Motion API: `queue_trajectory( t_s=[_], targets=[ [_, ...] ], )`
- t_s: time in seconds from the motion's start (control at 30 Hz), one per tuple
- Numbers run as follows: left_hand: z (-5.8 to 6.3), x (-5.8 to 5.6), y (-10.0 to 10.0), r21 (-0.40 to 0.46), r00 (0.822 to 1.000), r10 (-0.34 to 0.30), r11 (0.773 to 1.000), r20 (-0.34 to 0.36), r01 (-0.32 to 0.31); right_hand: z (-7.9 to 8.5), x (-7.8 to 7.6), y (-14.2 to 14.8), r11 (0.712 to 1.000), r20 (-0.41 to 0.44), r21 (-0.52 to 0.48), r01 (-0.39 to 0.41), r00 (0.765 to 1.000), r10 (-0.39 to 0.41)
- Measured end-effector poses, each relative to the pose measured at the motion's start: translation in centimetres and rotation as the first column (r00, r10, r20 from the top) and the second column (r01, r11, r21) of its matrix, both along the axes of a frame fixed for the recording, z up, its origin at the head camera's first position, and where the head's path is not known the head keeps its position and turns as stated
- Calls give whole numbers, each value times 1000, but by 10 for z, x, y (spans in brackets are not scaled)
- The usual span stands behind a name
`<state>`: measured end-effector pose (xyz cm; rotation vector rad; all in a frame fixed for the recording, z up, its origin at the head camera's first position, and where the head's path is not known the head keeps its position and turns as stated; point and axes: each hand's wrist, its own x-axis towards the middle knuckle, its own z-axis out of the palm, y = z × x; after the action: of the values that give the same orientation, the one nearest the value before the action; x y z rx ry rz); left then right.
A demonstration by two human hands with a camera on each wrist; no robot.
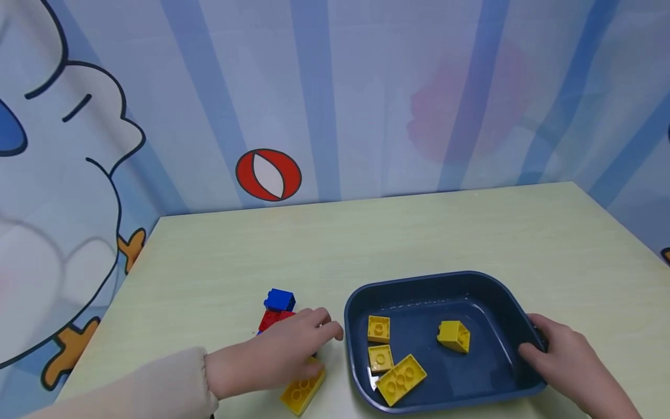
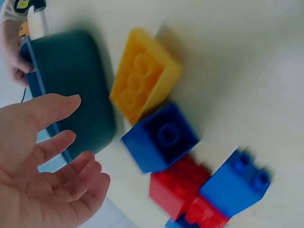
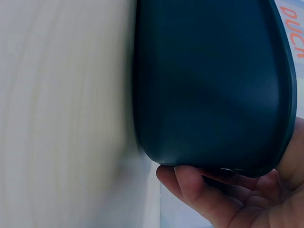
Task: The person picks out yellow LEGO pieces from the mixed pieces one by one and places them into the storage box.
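My left hand hovers over loose toy bricks just left of the tray, fingers loosely bent and holding nothing. Below its fingers a yellow brick lies hollow side up, against a blue brick. Red bricks and another blue brick are beside them, partly hidden by the hand in the head view. With thumb over the rim and fingers outside, my right hand grips the right end of a dark blue tray. In it lie two small square yellow bricks, a longer yellow brick and a slanted yellow brick.
The pale wooden table extends behind the tray and bricks. A striped blue cloth wall with printed cartoon pictures stands along its back edge, with printed panels on the left and right sides.
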<state>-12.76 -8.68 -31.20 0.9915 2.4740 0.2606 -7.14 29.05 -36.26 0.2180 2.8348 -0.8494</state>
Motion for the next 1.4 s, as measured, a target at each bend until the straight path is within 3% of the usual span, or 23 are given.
queue_trajectory(
  t_s=[0.2, 0.47, 0.63, 0.77, 0.87, 0.93, 1.03, 1.13, 1.17, 1.23, 1.27, 1.4],
  targets=[
    [-19, 8, -5, 9, 999, -48, 999, 20, 48, -1, 0, 0, 1000, 15, -7, 6, 1000, -6],
    [-28, 15, -11, 51, 995, -94, 994, 29, 92, -2, 1, 0, 1000, 17, -3, 4, 1000, -4],
    [-35, 16, -12, 29, 993, -108, 994, 53, 106, -1, 0, 0, 1000, 17, -9, 8, 1000, -8],
    [-33, 19, -10, -23, 992, -128, 991, 11, 129, -1, 0, 0, 1000, 16, -9, 8, 1000, -8],
    [-38, 19, -11, -46, 984, -179, 983, -25, 178, -1, 0, 0, 1000, 7, -4, 4, 1000, -4],
    [-47, 16, -15, -44, 973, -226, 973, -40, 225, -1, 1, 0, 1000, 4, -4, 3, 1000, -3],
    [-75, 6, -24, -17, 949, -311, 950, -59, 311, -2, 1, 1, 1000, 2, -5, 1, 1000, -1],
    [-105, -6, -33, -14, 912, -402, 916, -83, 402, -2, 1, 1, 1000, -4, -7, -1, 1000, 1],
    [-110, -8, -35, -22, 897, -431, 902, -96, 431, -2, 1, 1, 1000, -9, -6, -2, 1000, 2],
    [-112, -11, -36, -50, 876, -471, 882, -105, 468, -2, 1, 1, 1000, -18, -7, -5, 1000, 5],
    [-108, -11, -35, -69, 871, -480, 877, -104, 475, -2, 2, 1, 1000, -22, -7, -6, 1000, 5],
    [-79, -6, -28, -136, 875, -476, 876, -85, 463, -1, 2, 0, 1000, -17, -10, -2, 1000, 2]
  ],
)
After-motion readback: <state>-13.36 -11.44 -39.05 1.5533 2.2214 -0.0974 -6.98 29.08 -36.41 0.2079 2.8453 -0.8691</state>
